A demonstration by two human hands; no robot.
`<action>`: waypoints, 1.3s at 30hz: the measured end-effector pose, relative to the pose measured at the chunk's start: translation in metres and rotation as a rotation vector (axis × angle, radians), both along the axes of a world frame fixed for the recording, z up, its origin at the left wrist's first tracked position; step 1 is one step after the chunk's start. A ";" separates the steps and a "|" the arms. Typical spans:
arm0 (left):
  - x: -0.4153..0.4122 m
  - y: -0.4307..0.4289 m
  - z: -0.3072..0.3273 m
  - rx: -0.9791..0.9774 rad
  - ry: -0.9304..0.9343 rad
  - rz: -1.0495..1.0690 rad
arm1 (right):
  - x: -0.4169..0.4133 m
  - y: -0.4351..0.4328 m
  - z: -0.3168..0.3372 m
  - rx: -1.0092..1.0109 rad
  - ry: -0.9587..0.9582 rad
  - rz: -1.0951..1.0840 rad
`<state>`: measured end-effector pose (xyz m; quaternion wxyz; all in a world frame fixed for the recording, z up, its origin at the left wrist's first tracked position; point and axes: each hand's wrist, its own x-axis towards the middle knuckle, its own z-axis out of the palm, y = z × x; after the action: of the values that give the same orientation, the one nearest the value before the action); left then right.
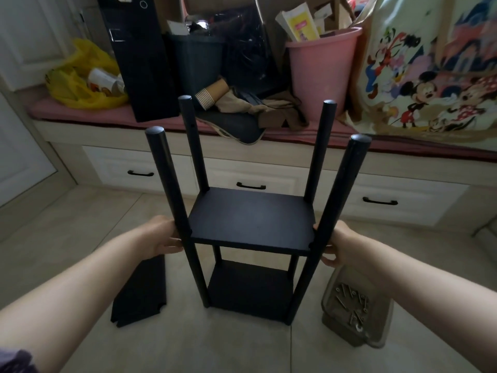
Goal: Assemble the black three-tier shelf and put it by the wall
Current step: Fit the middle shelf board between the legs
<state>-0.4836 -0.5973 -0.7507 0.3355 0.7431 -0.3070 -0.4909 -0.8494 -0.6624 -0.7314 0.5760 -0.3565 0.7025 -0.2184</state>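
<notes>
Between the hands: black shelf frame (250, 249), upright on the floor, two boards fitted, four posts rising bare above the middle board (251, 219).
Left hand (161, 235): fingers curled against the near left post (172, 200) at the level of the middle board; the grip looks closed, though the fingertips are hidden behind the post.
Right hand (334, 243): wrapped likewise on the near right post (338, 208), at the same height.
Beside the left forearm: third board (141, 290), flat on the floor, not yet fitted.
Below the right hand: shallow tray (352, 302) holding screws (352, 300) and small fittings.
Handling, as judged: frame probably light and stiff, but the joints may be loose while the top tier is missing; posts smooth and round, so liable to slip or twist. Best hold is on two posts close to a fitted board, as now.
Surface: pale floor tiles (236, 351), hard and level; post feet could slide.
Beyond the hands: drawer bench (250, 170) with a pink cushion, cluttered with a pink bucket (320, 74), a yellow bag (80, 76) and dark boxes.
</notes>
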 end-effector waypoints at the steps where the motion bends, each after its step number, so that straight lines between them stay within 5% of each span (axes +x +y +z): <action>1: -0.005 0.003 0.001 -0.013 0.036 0.060 | 0.000 0.007 0.000 -0.006 0.006 -0.008; 8: -0.078 0.027 -0.002 -0.102 0.275 0.377 | 0.014 0.056 0.000 -0.013 -0.067 -0.190; 13: -0.159 0.056 -0.010 0.014 0.614 0.139 | 0.045 0.087 -0.021 -0.063 -0.068 -0.277; 20: -0.193 0.074 -0.040 -0.220 0.849 0.252 | 0.052 0.108 -0.024 -0.042 -0.094 -0.147; 32: -0.187 0.079 -0.039 -0.233 0.797 0.174 | 0.021 0.090 -0.031 -0.075 -0.255 -0.165; 39: -0.186 0.079 -0.040 -0.217 0.810 0.194 | 0.001 0.068 -0.024 -0.375 -0.146 -0.047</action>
<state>-0.6698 -0.5181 -0.7906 0.5498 0.4762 -0.1294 -0.6739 -0.8480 -0.5945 -0.7558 0.5436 -0.4245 0.6138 -0.3840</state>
